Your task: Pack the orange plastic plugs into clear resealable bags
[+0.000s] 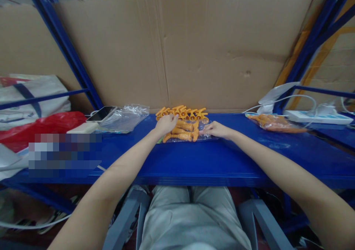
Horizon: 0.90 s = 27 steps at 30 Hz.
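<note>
On the blue shelf, a clear plastic bag (209, 136) lies flat with several orange plastic pieces (181, 134) in or on it; which of the two I cannot make out. My right hand (219, 129) pinches the bag at its right end. At the left end, my left hand (166, 125) reaches over the orange pieces with its fingers curled together; what they hold, if anything, is hidden. Just behind the bag, a row of orange forked pieces with round cup-like ends (191, 114) stretches along the cardboard.
To the left lie empty-looking clear bags (127, 117), a phone (102, 114) and a red plastic bag (55, 126). A filled bag of orange pieces (273, 123) and a white power strip (318, 117) sit at right. Cardboard (210, 50) walls the back; blue posts (69, 54) flank it.
</note>
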Motion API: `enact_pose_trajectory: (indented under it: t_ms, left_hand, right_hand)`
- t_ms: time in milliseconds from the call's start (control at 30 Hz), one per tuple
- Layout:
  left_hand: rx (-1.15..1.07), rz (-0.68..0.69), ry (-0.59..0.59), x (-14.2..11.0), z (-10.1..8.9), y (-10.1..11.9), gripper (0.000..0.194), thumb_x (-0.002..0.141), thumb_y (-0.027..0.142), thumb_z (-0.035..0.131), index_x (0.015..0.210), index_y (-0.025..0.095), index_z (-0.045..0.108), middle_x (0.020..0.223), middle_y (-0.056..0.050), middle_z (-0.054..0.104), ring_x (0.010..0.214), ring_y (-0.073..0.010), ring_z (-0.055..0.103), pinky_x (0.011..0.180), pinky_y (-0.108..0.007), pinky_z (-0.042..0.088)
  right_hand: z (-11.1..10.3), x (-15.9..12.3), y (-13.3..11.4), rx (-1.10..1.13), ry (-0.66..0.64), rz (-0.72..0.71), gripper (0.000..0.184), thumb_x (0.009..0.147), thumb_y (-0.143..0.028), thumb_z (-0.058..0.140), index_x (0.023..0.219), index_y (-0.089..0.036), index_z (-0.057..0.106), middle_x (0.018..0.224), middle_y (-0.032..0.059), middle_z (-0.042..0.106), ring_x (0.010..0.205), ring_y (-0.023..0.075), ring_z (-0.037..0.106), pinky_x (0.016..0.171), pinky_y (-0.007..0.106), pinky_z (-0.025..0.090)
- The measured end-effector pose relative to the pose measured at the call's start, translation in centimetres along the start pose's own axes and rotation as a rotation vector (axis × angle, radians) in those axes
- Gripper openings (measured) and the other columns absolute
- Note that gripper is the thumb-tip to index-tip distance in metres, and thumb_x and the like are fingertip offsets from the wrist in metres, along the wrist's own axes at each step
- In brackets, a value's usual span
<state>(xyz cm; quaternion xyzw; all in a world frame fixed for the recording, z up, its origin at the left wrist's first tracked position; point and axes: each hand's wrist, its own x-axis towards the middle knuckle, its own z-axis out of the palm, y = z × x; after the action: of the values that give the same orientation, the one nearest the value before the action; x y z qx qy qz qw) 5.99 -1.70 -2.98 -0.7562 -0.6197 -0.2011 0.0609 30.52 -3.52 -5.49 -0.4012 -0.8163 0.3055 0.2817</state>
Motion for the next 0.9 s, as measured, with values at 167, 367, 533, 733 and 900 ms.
enact_pose_trajectory:
  t_ms: [167, 367, 533, 733, 900]
  left_hand:
    - [-0.007, 0.005, 0.000, 0.1, 0.1, -0.1, 0.051, 0.096, 0.040, 0.022, 0.090, 0.015, 0.066, 0.091, -0.012, 0.071, 0.093, -0.0242, 0.066, 0.084, -0.033, 0.049]
    - [-0.043, -0.014, 0.017, 0.7, 0.3, -0.6, 0.049, 0.096, 0.034, 0.023, 0.091, 0.013, 0.067, 0.099, -0.013, 0.071, 0.099, -0.0239, 0.064, 0.088, -0.033, 0.048]
    - [-0.078, -0.055, 0.009, 1.3, 0.4, -1.2, 0.044, 0.094, 0.030, 0.028, 0.088, 0.015, 0.069, 0.096, -0.010, 0.072, 0.100, -0.0226, 0.065, 0.089, -0.032, 0.048]
    - [-0.015, 0.001, -0.022, 0.9, 0.7, -1.2, 0.032, 0.087, 0.023, 0.039, 0.094, 0.017, 0.069, 0.100, -0.010, 0.072, 0.099, -0.0235, 0.065, 0.086, -0.031, 0.049]
    - [0.013, 0.010, -0.062, 0.1, 0.6, -0.7, 0.029, 0.084, 0.022, 0.044, 0.100, 0.018, 0.068, 0.103, -0.011, 0.072, 0.099, -0.0269, 0.065, 0.083, -0.034, 0.050]
  right_hand:
    - [0.2, 0.4, 0.4, 0.020, 0.061, -0.049, 0.058, 0.064, -0.069, 0.064, 0.042, -0.017, 0.051, 0.047, -0.0030, 0.045, 0.052, 0.0092, 0.038, 0.053, 0.026, 0.032]
    - [0.8, 1.2, 1.8, -0.059, 0.096, -0.088, 0.048, 0.065, -0.062, 0.069, 0.078, -0.017, 0.078, 0.077, 0.0088, 0.074, 0.070, 0.0200, 0.062, 0.066, 0.033, 0.048]
    - [0.9, 1.1, 1.6, -0.140, 0.063, -0.140, 0.040, 0.073, -0.052, 0.068, 0.087, -0.016, 0.078, 0.082, 0.0080, 0.075, 0.070, 0.0200, 0.066, 0.066, 0.030, 0.050]
    - [0.7, 0.9, 0.3, -0.304, 0.048, -0.200, 0.019, 0.079, -0.028, 0.062, 0.087, -0.018, 0.076, 0.085, 0.0054, 0.074, 0.076, 0.0188, 0.066, 0.069, 0.028, 0.048]
    - [-0.9, 1.0, 1.2, -0.572, 0.268, -0.064, 0.022, 0.079, -0.016, 0.052, 0.085, -0.015, 0.073, 0.087, 0.0095, 0.071, 0.080, 0.0196, 0.064, 0.074, 0.029, 0.047]
